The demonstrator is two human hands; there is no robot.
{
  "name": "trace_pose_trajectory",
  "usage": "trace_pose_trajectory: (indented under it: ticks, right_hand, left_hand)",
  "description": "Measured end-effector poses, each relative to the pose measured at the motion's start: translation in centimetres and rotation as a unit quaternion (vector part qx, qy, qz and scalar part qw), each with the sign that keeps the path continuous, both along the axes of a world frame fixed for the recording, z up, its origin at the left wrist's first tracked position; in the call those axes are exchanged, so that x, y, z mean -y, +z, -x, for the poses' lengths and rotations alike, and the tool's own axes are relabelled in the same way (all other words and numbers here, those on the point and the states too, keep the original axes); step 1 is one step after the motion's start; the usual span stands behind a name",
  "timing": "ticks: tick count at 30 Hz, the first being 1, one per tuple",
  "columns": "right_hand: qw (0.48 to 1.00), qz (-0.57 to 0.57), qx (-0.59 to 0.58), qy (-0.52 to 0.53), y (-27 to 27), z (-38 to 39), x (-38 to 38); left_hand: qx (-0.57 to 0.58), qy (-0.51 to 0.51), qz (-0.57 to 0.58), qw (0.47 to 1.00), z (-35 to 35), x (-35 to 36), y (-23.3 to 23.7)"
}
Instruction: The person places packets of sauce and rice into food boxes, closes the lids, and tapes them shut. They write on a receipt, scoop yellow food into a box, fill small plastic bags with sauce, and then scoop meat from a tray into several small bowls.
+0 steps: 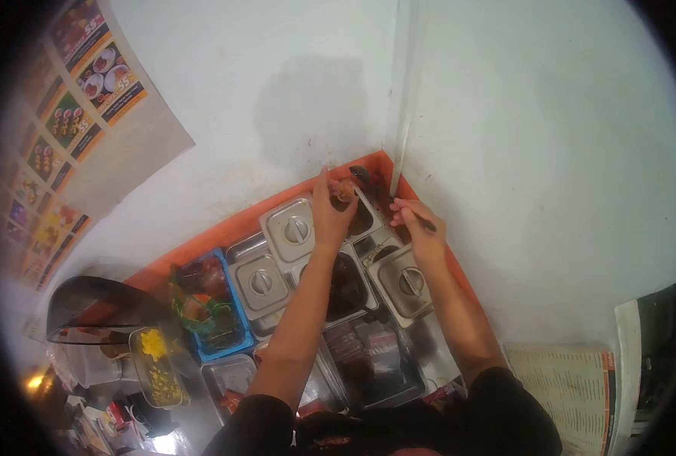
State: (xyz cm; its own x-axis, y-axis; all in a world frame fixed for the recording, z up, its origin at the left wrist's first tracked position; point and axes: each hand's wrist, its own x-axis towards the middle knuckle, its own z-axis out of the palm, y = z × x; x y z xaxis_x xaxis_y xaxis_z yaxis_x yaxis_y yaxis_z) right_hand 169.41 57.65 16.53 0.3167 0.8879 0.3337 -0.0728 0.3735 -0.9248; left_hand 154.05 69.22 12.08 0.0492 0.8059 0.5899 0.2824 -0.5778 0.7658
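The left hand (330,216) pinches a small brownish round item (345,191) above the far open steel pan (373,222). Just to its right, the right hand (421,228) is closed around a slim dark ladle (360,176), whose long axis runs far-left, bowl touching the item.

Small brownish cup (344,191), held aloft, dark long-handled ladle (362,176), bowl just beside it

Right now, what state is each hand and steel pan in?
Left hand: closed on small brownish item.
Right hand: closed on ladle handle.
Back left pan: lid on.
Front left pan: lid on.
Right pan: lid on.
Middle pan: uncovered, dark contents.
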Motion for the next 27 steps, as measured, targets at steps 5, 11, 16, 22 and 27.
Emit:
trace_pose_trajectory:
  ticks: [5,11,16,22,27]
  right_hand:
    - [0.984,0.167,-0.054,0.031,-4.9,-0.8,-2.3]
    - [0.973,-0.006,0.210,-0.095,-2.8,3.6,-2.9]
    - [0.987,-0.084,0.133,-0.038,0.9,5.2,-1.4]
    - [0.997,-0.068,-0.022,0.012,4.6,6.9,3.0]
    - [0.996,-0.080,-0.036,0.000,6.0,8.8,6.1]
  left_hand:
    - [-0.023,0.021,-0.017,0.999,0.9,1.2,1.3]
    - [0.013,0.022,-0.047,0.999,1.4,4.3,5.2]
    - [0.214,-0.102,0.037,0.971,2.0,8.1,7.1]
    - [0.231,-0.093,0.136,0.959,5.5,13.3,9.8]
    - [0.229,-0.076,0.067,0.968,7.6,16.5,11.5]
